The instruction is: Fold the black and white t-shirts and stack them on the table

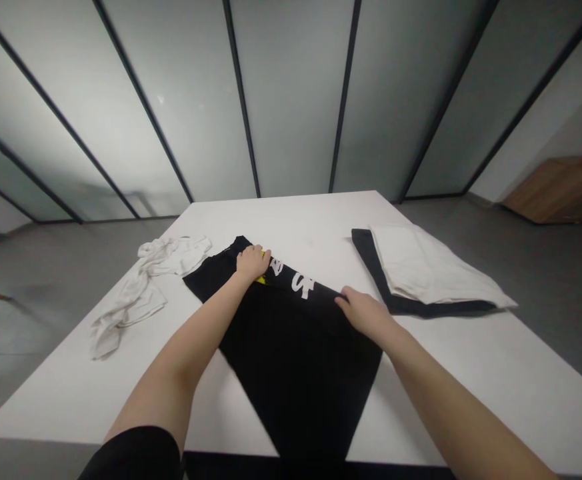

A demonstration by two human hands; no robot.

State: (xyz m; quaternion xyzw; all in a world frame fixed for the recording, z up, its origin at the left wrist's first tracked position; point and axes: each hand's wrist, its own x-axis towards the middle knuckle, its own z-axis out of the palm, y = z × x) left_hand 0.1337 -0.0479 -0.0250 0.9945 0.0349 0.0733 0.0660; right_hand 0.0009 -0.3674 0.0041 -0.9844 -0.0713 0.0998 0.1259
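Note:
A black T-shirt (295,360) with white lettering and a yellow patch lies slantwise across the middle of the table, with one edge folded over. My left hand (253,262) is closed on the far part of that fold, beside the yellow print. At the fold's right end, my right hand (363,310) pinches the fabric between thumb and fingers. The near part of the shirt narrows toward the table's front edge. Whatever lies under the folded layer is hidden.
On the white table (291,220), a crumpled white garment (145,287) rests at the left edge. To the right is a folded white garment (428,267) on top of a dark folded cloth (373,267). Frosted glass panels (291,93) stand behind the table.

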